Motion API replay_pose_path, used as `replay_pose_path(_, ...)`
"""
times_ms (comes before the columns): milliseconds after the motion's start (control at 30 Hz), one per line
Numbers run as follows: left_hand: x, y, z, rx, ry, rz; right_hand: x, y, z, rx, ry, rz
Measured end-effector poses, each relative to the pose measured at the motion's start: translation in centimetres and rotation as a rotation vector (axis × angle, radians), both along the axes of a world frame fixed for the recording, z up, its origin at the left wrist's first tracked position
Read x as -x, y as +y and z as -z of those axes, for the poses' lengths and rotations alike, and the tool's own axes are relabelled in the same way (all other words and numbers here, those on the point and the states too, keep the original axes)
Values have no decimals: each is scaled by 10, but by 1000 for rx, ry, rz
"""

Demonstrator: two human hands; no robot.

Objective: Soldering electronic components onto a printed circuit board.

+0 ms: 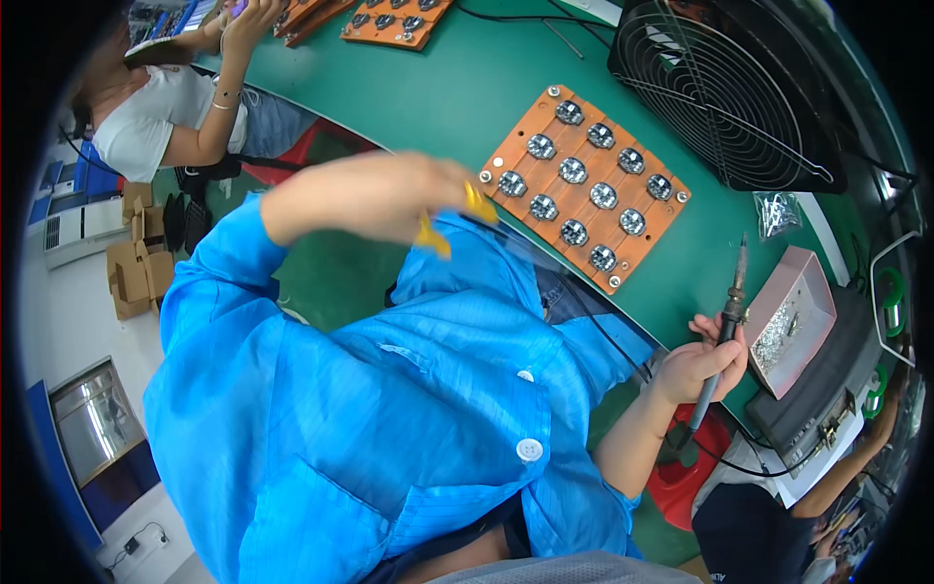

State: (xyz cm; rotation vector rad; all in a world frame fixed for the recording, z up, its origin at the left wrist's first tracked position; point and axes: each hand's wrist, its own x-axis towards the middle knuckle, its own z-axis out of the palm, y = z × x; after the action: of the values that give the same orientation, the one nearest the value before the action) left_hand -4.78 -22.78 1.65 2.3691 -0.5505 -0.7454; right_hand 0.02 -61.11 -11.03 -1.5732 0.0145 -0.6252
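My right hand (699,370) is closed around the handle of a soldering iron (732,311). The iron's metal tip points up and away, above the table's right part. My left hand (404,200), blurred by motion, hovers past the table's near edge, left of an orange tray. Yellow covers sit on two of its fingertips, which are apart with nothing visible between them. On the table lies the orange tray (587,167), set with several small round dark-and-silver parts (573,170) in rows and metal studs at its corners.
A black fan (725,92) stands at the back right. Near it lie a clear bag of small metal parts (777,214), a pink box (822,282) with silvery bits, and a black case (827,375). More orange trays (397,21) lie far left. Other people sit at left and right.
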Motion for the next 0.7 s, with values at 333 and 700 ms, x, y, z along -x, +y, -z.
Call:
replay_pose_path(333, -89, -38, -1, -274, -570, -157, 4, -2, 2, 27, -30, -63)
replay_pose_path(700, -82, -12, 43, -381, -509, -82, 3, -2, 2, -39, -26, -42)
